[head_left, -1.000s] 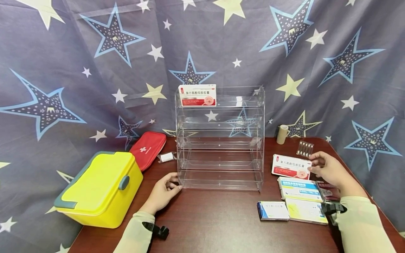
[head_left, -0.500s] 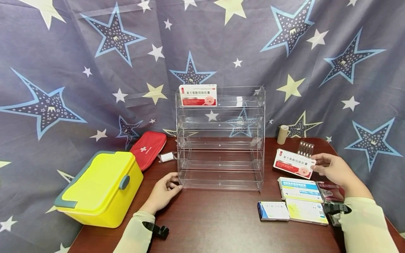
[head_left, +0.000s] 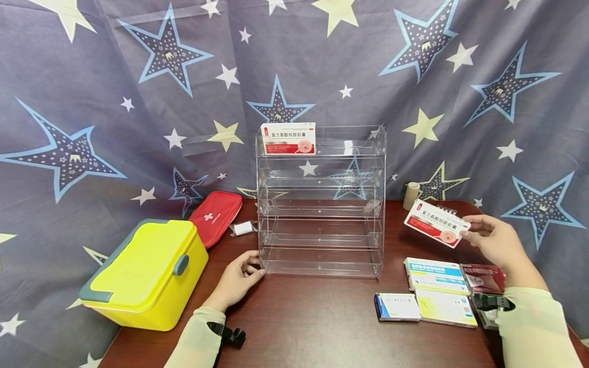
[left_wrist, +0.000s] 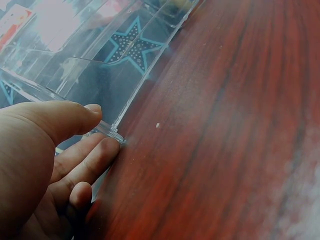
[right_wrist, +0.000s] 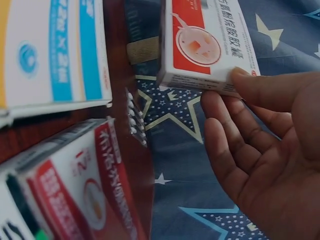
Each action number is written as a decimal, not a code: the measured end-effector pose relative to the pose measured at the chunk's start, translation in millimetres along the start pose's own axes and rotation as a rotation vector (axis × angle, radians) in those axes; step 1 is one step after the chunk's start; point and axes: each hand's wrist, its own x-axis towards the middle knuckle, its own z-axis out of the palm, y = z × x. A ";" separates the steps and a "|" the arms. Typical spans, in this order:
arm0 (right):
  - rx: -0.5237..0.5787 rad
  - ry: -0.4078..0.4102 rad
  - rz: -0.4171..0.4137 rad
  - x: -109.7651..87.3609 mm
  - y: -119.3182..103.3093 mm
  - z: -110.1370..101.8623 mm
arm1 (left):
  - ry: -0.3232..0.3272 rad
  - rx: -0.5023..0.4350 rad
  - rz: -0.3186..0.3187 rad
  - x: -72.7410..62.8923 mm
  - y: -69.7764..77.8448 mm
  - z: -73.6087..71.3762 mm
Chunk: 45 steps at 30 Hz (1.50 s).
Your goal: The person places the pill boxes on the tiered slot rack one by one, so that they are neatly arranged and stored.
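Note:
My right hand [head_left: 496,243] pinches the right end of a red-and-white medicine box [head_left: 436,224], which hangs tilted over the table. The right wrist view has the thumb on one face of that box [right_wrist: 200,45] and fingertips under it. At the lower left corner of a clear acrylic display rack [head_left: 319,267], my left hand [head_left: 236,281] grips the side edge. Thumb and fingers lie on either side of this edge in the left wrist view, with the rack [left_wrist: 90,85] between them. A matching medicine box [head_left: 288,139] stands on the top tier at the left.
Several medicine boxes lie at right: blue-and-white [head_left: 437,275], yellow-and-white [head_left: 445,307], small blue-edged [head_left: 398,306], dark red [head_left: 484,278]. Behind them are a tan roll [head_left: 411,196] and a blister pack [right_wrist: 134,120]. A yellow case [head_left: 147,271], red pouch [head_left: 214,219] and wrapped white roll [head_left: 242,228] sit left.
My right hand has lifted the red-and-white medicine box off the table, up and slightly right, and tilted it. The left hand and the rack stay where they were.

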 end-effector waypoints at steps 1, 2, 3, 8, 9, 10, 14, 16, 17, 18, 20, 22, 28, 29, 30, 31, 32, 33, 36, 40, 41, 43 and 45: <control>0.020 0.021 -0.003 0.0 -2.0 -1.6 | 0.002 0.002 0.005 0.0 -0.7 0.0; 0.055 0.044 -0.011 -0.1 -4.3 -3.2 | 0.004 0.006 0.009 -0.2 -1.1 0.1; 0.093 0.070 -0.022 -0.2 -6.9 -5.2 | 0.004 0.008 0.010 -0.3 -1.5 -0.1; 0.297 0.213 -0.089 0.7 -30.2 -18.9 | 0.001 0.006 0.010 -1.2 -1.2 -0.7; 0.308 0.243 -0.098 1.9 -38.2 -22.6 | -0.002 0.008 0.004 -1.2 -0.7 -0.8; 0.314 0.269 -0.106 3.9 -47.2 -26.7 | -0.003 0.012 0.001 -1.1 -0.6 -0.9; 0.333 0.359 -0.136 16.7 -94.9 -44.7 | -0.005 0.023 -0.018 -0.8 0.1 -1.4; 0.357 0.393 -0.167 26.2 -120.9 -52.2 | -0.005 0.025 -0.020 -1.1 0.2 -1.8; 0.380 0.401 -0.189 31.2 -133.7 -55.5 | -0.004 0.021 -0.020 -1.3 0.4 -1.9; 0.410 0.404 -0.215 36.9 -145.8 -58.0 | -0.004 0.014 -0.021 -1.6 0.3 -2.0; 0.442 0.400 -0.266 48.3 -168.1 -61.5 | -0.003 0.002 -0.019 -1.8 -0.6 -2.1; 0.476 0.374 -0.303 59.3 -187.8 -62.9 | -0.001 -0.006 -0.020 -1.7 -1.2 -2.0; 0.511 0.269 -0.319 91.3 -235.4 -49.5 | 0.000 0.001 -0.025 -1.0 -1.4 -2.3; 0.502 0.257 -0.319 96.7 -242.2 -46.2 | -0.001 0.002 -0.024 -0.9 -1.2 -2.3; 0.504 0.238 -0.317 101.9 -248.8 -43.1 | -0.002 0.002 -0.025 -0.5 -0.9 -2.3; 0.498 0.224 -0.314 107.1 -255.3 -39.8 | -0.005 0.002 -0.023 -0.1 -0.7 -2.3; 0.487 0.213 -0.313 112.1 -261.6 -36.2 | -0.005 0.002 -0.023 0.2 -0.4 -2.2; 0.471 0.204 -0.311 117.0 -267.9 -32.3 | -0.005 0.001 -0.023 0.5 0.0 -2.1; 0.408 0.185 -0.311 130.1 -283.4 -18.1 | -0.003 -0.006 -0.028 0.8 1.1 -1.7; 0.355 0.150 -0.304 141.0 -292.6 1.9 | 0.002 -0.018 -0.024 0.0 1.7 -0.1; 0.350 0.141 -0.301 142.3 -293.1 6.0 | 0.004 -0.019 -0.022 -0.2 2.0 0.4; 0.333 0.126 -0.301 144.2 -292.4 12.7 | 0.004 -0.026 -0.020 -0.5 2.4 1.0; 0.306 0.115 -0.305 144.8 -290.9 17.2 | 0.003 -0.028 -0.021 -0.6 3.3 0.9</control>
